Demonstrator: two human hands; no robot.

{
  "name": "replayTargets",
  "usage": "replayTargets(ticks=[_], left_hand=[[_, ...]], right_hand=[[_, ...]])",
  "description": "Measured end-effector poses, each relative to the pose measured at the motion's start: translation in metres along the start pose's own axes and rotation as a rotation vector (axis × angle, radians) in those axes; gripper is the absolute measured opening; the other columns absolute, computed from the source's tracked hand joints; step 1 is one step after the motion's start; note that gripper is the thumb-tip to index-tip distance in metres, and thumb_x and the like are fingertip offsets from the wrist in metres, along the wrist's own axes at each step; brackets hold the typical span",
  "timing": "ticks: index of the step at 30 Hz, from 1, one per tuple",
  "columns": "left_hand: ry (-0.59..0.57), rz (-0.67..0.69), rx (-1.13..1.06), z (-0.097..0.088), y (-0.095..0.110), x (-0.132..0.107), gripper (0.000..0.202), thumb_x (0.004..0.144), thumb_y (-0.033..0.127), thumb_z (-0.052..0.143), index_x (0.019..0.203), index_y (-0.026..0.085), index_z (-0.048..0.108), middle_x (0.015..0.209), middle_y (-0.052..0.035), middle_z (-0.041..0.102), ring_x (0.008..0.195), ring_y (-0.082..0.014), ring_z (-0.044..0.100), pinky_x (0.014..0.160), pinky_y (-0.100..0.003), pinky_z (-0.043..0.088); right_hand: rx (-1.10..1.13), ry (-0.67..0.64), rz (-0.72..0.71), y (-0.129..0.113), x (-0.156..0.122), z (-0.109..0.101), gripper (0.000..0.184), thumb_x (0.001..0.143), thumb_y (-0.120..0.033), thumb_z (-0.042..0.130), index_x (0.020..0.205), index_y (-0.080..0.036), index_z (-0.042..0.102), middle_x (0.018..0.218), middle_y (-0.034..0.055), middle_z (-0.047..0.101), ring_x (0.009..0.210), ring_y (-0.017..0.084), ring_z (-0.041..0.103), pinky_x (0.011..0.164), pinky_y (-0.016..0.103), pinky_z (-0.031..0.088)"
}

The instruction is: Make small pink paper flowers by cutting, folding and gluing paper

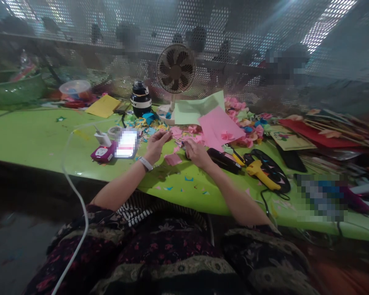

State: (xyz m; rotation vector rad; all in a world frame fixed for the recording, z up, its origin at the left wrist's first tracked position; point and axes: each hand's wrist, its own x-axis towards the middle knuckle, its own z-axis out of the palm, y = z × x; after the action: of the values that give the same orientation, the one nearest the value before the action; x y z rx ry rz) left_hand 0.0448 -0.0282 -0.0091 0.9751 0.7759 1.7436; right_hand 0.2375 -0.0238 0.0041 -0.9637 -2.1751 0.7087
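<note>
My left hand (157, 144), with a white band on the wrist, is closed in a pinch over the paper scraps. What its fingertips hold is too small to make out; a pink paper piece (176, 132) lies right beside them. Closed around small scissors (181, 144), my right hand (197, 153) points the blades toward the left hand. The fingers partly hide the handles. Just in front of both hands lie pink paper squares (173, 159). Behind them a large pink sheet (219, 126) overlaps a pale green sheet (197, 110).
A fan (176, 69) and a dark bottle (141, 100) stand at the back. Left of my hands are a lit phone (126, 143) and a purple box (102, 153). On the right lie a black stapler-like tool (224, 161), a yellow glue gun (264, 176) and pink paper flowers (252, 133).
</note>
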Motion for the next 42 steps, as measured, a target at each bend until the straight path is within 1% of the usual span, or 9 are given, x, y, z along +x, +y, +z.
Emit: replayTargets(ticks=[3, 6, 11, 15, 18, 21, 28, 37, 42], left_hand=[[-0.001, 0.016, -0.036, -0.003, -0.001, 0.003, 0.033, 0.064, 0.044, 0.093, 0.076, 0.019, 0.074, 0.076, 0.0006, 0.071, 0.071, -0.0090, 0.064, 0.079, -0.026, 0.053], [-0.019, 0.059, 0.010, -0.004, -0.002, 0.004, 0.034, 0.068, 0.049, 0.090, 0.076, 0.020, 0.074, 0.076, 0.0008, 0.070, 0.071, -0.0094, 0.064, 0.079, -0.027, 0.053], [-0.135, 0.046, 0.076, -0.003, -0.001, 0.001, 0.039, 0.069, 0.055, 0.087, 0.078, 0.019, 0.075, 0.078, -0.0011, 0.072, 0.074, -0.0110, 0.066, 0.081, -0.029, 0.054], [-0.299, -0.020, 0.127, -0.001, 0.005, -0.004, 0.039, 0.069, 0.055, 0.087, 0.079, 0.019, 0.077, 0.079, -0.0025, 0.074, 0.076, -0.0125, 0.067, 0.082, -0.030, 0.055], [-0.353, -0.043, 0.153, 0.000, 0.008, -0.007, 0.037, 0.068, 0.054, 0.088, 0.077, 0.020, 0.077, 0.077, -0.0023, 0.073, 0.075, -0.0128, 0.067, 0.082, -0.030, 0.055], [-0.393, -0.051, 0.180, -0.001, 0.008, -0.007, 0.037, 0.070, 0.054, 0.087, 0.076, 0.019, 0.077, 0.076, -0.0027, 0.073, 0.074, -0.0134, 0.066, 0.079, -0.030, 0.054], [-0.445, -0.053, 0.137, -0.003, 0.006, -0.006, 0.036, 0.071, 0.054, 0.086, 0.074, 0.020, 0.076, 0.073, -0.0019, 0.071, 0.071, -0.0127, 0.064, 0.076, -0.029, 0.051], [-0.419, -0.126, 0.056, -0.001, 0.005, -0.007, 0.038, 0.065, 0.054, 0.091, 0.074, 0.020, 0.076, 0.074, -0.0016, 0.072, 0.072, -0.0125, 0.065, 0.077, -0.029, 0.052], [-0.377, -0.220, -0.029, 0.000, 0.006, -0.007, 0.043, 0.064, 0.056, 0.090, 0.085, 0.021, 0.079, 0.091, -0.0055, 0.077, 0.082, -0.0158, 0.071, 0.084, -0.032, 0.056]], right_hand=[[0.004, 0.018, 0.015, -0.001, 0.000, 0.000, 0.047, 0.104, -0.063, 0.035, 0.087, -0.023, 0.053, 0.059, -0.0017, 0.052, 0.049, 0.014, 0.047, 0.051, 0.028, 0.033], [0.052, 0.112, 0.037, -0.006, -0.001, -0.004, 0.048, 0.102, -0.064, 0.040, 0.083, -0.022, 0.054, 0.061, -0.0010, 0.051, 0.053, 0.014, 0.046, 0.052, 0.028, 0.033], [0.371, 0.260, 0.091, -0.019, -0.002, -0.019, 0.057, 0.093, -0.077, 0.046, 0.082, -0.022, 0.056, 0.060, -0.0057, 0.037, 0.049, 0.010, 0.033, 0.045, 0.025, 0.027], [0.614, 0.171, 0.194, -0.027, -0.001, -0.026, 0.056, 0.080, -0.077, 0.067, 0.082, -0.021, 0.059, 0.053, -0.0107, 0.027, 0.043, 0.007, 0.021, 0.040, 0.023, 0.017], [0.707, 0.021, 0.270, -0.029, -0.001, -0.023, 0.053, 0.073, -0.070, 0.078, 0.081, -0.019, 0.065, 0.048, -0.0121, 0.027, 0.041, 0.005, 0.018, 0.039, 0.023, 0.012], [0.761, -0.055, 0.301, -0.030, -0.002, -0.017, 0.046, 0.071, -0.059, 0.083, 0.082, -0.017, 0.067, 0.045, -0.0126, 0.029, 0.040, 0.004, 0.018, 0.040, 0.022, 0.010], [0.862, -0.069, 0.341, -0.031, -0.004, -0.013, 0.033, 0.067, -0.041, 0.087, 0.079, -0.018, 0.065, 0.050, -0.0113, 0.040, 0.041, 0.003, 0.022, 0.040, 0.021, 0.013], [0.982, -0.091, 0.389, -0.037, -0.005, -0.013, 0.033, 0.067, -0.035, 0.086, 0.076, -0.019, 0.059, 0.048, -0.0135, 0.036, 0.039, 0.003, 0.020, 0.039, 0.021, 0.012], [1.016, 0.026, 0.376, -0.037, -0.005, -0.003, 0.038, 0.065, -0.041, 0.089, 0.078, -0.021, 0.059, 0.047, -0.0138, 0.038, 0.037, 0.003, 0.021, 0.038, 0.021, 0.014]])
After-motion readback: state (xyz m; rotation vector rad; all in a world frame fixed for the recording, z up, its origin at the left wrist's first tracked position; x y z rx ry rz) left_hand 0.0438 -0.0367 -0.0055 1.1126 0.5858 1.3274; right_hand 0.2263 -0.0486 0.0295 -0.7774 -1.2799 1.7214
